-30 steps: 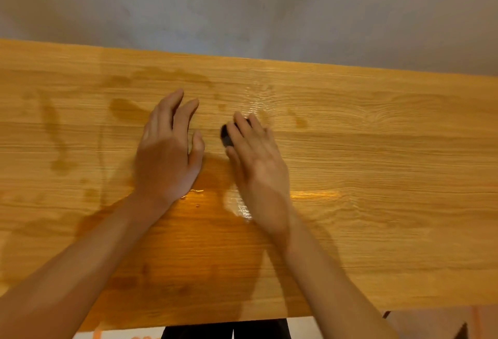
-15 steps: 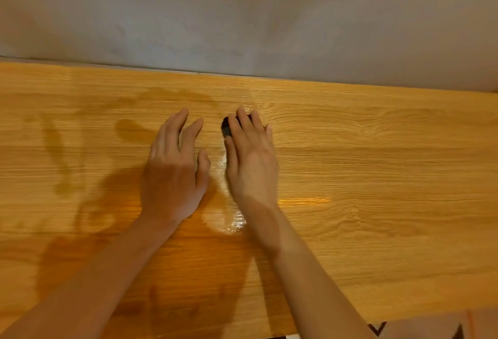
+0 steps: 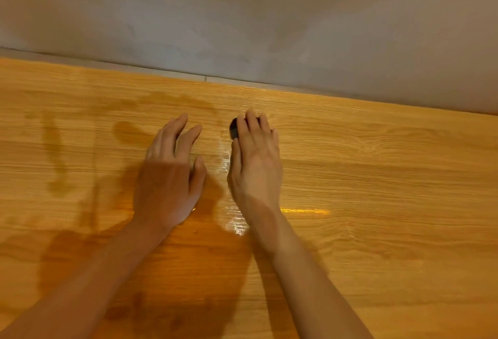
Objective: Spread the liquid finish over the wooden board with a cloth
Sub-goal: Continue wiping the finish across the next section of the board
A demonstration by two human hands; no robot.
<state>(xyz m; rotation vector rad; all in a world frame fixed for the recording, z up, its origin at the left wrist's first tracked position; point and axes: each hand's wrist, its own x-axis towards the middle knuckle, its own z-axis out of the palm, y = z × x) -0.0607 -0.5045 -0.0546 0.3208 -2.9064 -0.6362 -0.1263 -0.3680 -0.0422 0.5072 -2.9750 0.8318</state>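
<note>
Across the lower two-thirds of the frame runs the wooden board (image 3: 377,177), pale orange w/ clear grain, its far edge slanting from left-middle down toward the upper right, against a grey wall (image 3: 242,15). Near frame centre, both hands lie palm-down on the board, side by side but apart. Left hand (image 3: 168,179) is flat & loose, fingers spread slightly, holding nothing. Right hand (image 3: 256,163) is pressed flat over a small dark cloth (image 3: 233,128); only a dark bit shows at the index fingertip, upper centre of frame, rest hidden under the fingers. Can't tell if the fingers pinch it or just press it down. Liquid finish (image 3: 237,224) shows as a glossy wet streak betw. the hands, running from beside the right thumb down to the right wrist, w/ a bright glint to the right of the wrist. Darker damp patches (image 3: 129,131) sit left of the left hand & along the left side; a broad dark area lies under both forearms at bottom centre, partly shadow.
</note>
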